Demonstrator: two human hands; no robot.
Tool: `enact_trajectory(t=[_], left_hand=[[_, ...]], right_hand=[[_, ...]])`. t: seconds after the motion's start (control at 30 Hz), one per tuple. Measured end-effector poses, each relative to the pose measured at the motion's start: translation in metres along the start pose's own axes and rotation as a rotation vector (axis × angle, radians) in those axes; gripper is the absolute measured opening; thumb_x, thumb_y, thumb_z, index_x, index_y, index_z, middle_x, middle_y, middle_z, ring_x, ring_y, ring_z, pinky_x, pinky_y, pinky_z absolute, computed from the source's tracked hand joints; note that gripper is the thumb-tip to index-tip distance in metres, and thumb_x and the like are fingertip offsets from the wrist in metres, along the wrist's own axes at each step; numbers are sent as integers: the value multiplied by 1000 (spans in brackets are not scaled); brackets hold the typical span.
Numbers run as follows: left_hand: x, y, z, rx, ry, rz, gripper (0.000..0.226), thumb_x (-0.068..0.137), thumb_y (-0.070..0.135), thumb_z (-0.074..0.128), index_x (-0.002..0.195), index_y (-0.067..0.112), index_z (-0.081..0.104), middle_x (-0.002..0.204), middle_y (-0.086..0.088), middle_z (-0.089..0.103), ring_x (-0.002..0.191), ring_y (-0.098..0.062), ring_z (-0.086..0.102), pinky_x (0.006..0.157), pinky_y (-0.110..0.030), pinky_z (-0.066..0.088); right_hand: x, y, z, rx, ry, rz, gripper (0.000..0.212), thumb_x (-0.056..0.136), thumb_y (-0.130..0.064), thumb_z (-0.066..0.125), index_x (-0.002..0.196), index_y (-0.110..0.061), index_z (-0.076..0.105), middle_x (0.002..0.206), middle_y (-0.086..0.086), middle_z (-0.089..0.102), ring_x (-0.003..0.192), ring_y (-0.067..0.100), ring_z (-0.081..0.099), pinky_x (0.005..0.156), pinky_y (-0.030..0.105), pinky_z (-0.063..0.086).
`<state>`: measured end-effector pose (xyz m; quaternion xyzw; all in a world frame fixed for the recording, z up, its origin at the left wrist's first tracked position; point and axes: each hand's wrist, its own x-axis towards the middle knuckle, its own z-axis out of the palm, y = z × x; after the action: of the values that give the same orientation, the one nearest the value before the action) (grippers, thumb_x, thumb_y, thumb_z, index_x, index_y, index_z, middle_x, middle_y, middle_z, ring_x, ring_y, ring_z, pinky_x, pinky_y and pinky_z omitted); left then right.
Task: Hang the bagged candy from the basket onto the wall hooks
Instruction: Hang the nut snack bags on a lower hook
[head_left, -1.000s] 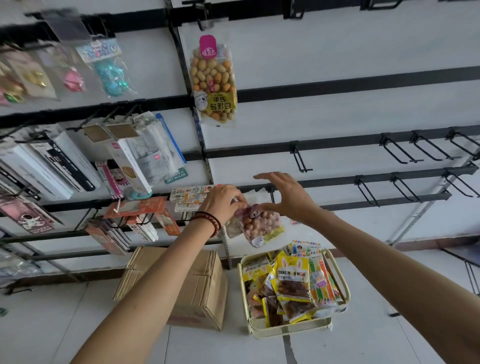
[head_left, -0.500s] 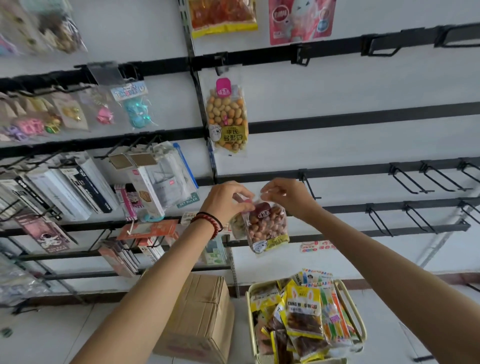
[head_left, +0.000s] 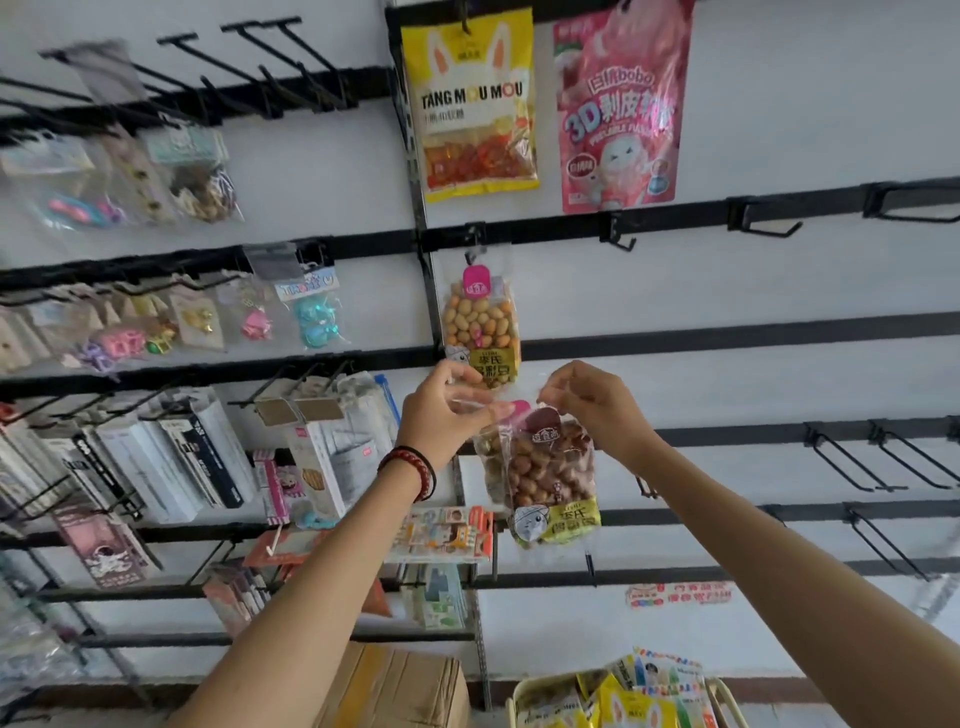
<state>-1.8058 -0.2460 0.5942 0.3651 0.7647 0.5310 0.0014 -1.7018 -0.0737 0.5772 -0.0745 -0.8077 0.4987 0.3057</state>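
At centre, near the wall, the left hand (head_left: 447, 415) pinches the top left corner of the clear plastic bag of brown candy (head_left: 550, 478), and the right hand (head_left: 597, 410) pinches its top right corner. The bag hangs between the hands, not yet on any hook.

Recommended procedure:
1. Hold the header stretched flat.
2. Raise the bag.
3. Align the hang hole with the tip of the empty black metal hook (head_left: 618, 236).
4. Slide the bag on fully before releasing.

A second bag may lie behind the first; this cannot be confirmed.

Count:
- **Hung candy bags:** three, namely the yellow rabbit-print bag (head_left: 470, 104), the clear bag of yellow beans (head_left: 480, 327) and the pink printed bag (head_left: 621, 104).
- **Empty hooks on that rail:** three visible.
- **Cream wire basket (head_left: 513, 706):** several bags; it is cut off, so no exact count is possible.
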Motion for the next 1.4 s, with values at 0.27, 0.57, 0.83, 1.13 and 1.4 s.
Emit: enact_trajectory(t=[0.27,0.57,0.83,1.13,1.4], left_hand=[[26,14,-1,-108,122,120,5,81,21,72,85,22,69,87,9,71,80,5,64,71,-6,47],[75,37,-18,-129,263,141,16,92,21,57,103,16,67,99,2,70,96,-13,64,82,-21,50],[102,40,-35,-76,309,196,20,96,20,49,106,20,66,103,-1,70,98,-15,63,88,-31,51],[112,41,-41,12,286,210,22,98,16,44,109,20,63,106,-1,70,102,-13,61,85,-23,46],[114,45,-45,2,305,210,20,98,15,43,101,26,60,94,7,68,86,1,59,68,2,38]], right_hand=[[32,-27,-7,-78,101,-80,20,78,-35,73,93,-21,74,85,-8,73,78,13,66,69,26,50],[85,-75,-9,-198,166,-164,17,77,-42,72,81,-27,65,75,-9,68,66,2,60,59,18,43],[114,-91,5,-63,159,-240,6,80,-27,73,86,-25,71,77,-16,68,58,-3,56,60,10,43],[129,-91,10,-23,130,-226,8,81,-23,73,87,-19,71,74,-9,67,61,-1,60,63,15,48],[138,-89,17,25,129,-191,11,80,-24,74,89,-17,72,83,-7,68,73,7,62,71,21,47]])
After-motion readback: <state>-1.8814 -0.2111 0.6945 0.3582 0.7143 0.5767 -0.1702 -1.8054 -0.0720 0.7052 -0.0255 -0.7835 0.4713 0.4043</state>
